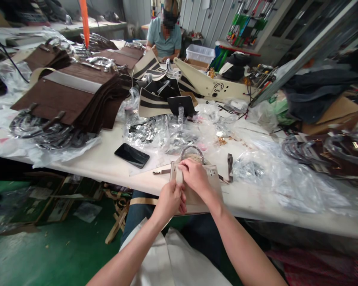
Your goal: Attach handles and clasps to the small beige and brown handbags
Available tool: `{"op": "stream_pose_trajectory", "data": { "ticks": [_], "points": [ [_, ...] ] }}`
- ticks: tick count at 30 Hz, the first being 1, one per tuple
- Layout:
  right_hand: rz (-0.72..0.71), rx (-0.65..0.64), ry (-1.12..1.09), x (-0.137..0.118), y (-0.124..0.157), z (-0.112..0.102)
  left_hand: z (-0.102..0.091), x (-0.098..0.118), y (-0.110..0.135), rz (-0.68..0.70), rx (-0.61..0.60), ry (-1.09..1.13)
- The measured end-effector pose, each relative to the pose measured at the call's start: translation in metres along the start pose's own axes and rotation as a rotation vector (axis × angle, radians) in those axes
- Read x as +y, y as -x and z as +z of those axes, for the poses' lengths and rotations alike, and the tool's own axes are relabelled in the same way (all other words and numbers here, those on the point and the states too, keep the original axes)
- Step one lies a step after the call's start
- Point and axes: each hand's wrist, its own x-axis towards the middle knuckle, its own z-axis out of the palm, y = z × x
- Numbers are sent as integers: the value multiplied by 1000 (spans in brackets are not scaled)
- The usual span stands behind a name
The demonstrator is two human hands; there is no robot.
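A beige handbag (216, 184) lies at the table's front edge before me, its rounded dark handle (193, 149) pointing away. Over its left part, my right hand (195, 176) pinches the upper end of a pale strip (179, 175). Lower down, my left hand (171, 198) has its fingers closed around the same strip; the fingertips are partly hidden. A brown strap with a metal end (161, 172) sticks out to the left of the bag. Close by on the right lies a short brown strap piece (230, 167).
A black phone (131, 155) lies left of the bag. Behind it are bagged metal fittings (143, 133), a stack of brown bag panels (68, 95) and a cream machine arm (214, 83). Plastic-wrapped handles (304, 149) lie at right. Another person (164, 37) sits across the table.
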Motion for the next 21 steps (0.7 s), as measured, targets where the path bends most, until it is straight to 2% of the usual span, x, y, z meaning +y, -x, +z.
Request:
{"op": "stream_pose_trajectory", "data": {
  "ticks": [5,8,12,21],
  "points": [
    [-7,60,-135,4,3,-4,-2,2,1,-19,-5,27],
    [-96,67,-247,12,9,-8,-3,3,3,-60,-24,62],
    [-247,-41,-214,21,12,-11,-3,7,3,-117,-49,67],
    [-368,-225,-32,16,3,-25,-2,14,1,-200,-66,43]
  ]
}}
